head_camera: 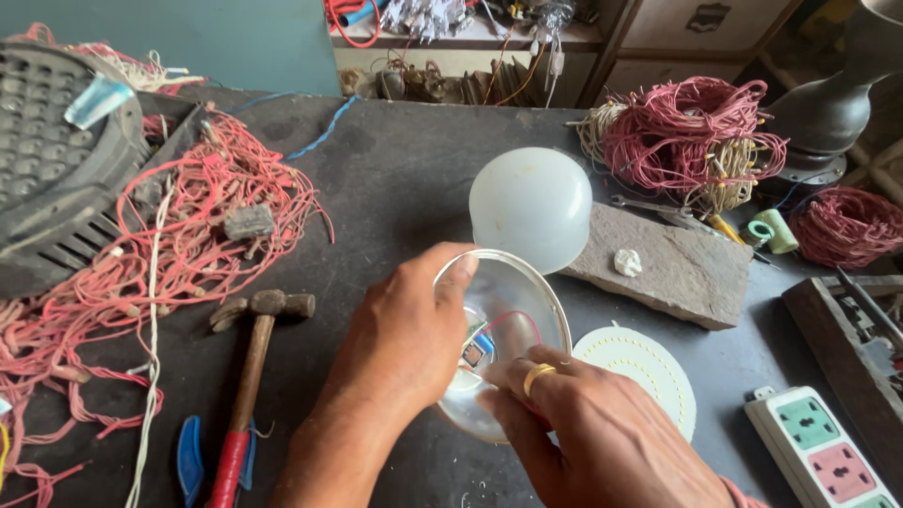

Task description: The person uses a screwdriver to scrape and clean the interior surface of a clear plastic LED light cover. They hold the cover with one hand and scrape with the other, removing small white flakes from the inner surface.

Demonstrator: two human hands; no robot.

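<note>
Presently, item in hand: a lamp housing [503, 329], a shallow white bowl-shaped shell with a pale rim, held over the dark workbench [395, 179] between both hands; the left hand [400, 343] grasps its near-left rim, thumb hooked over the edge and fingers underneath; the right hand [588, 428], ring on one finger, is closed on the lower right rim, fingertips reaching into the cavity.

State of the work, as judged: the housing is open; the frosted dome cover [531, 207] stands detached just beyond the grip, mouth down, leaning on the stone slab [673, 268]; the round LED plate [644, 372] lies flat just right of the grip, apart from the shell; a small driver board [475, 353] with red, blue and white leads sits inside the cavity; so disassembly looks done, while the inner wiring looks unfinished, and plate and dome remain off.

Orientation: the open mouth faces up, toward the camera, tilted slightly away from the wearer; its axis runs from the hidden base upward through the mouth; the rim reads as an oval, long direction running near-left to far-right.

Adjacent: a hammer [249, 376] left of the grip; tangled red wire [179, 254] farther left; a power strip [818, 452] well right.
</note>
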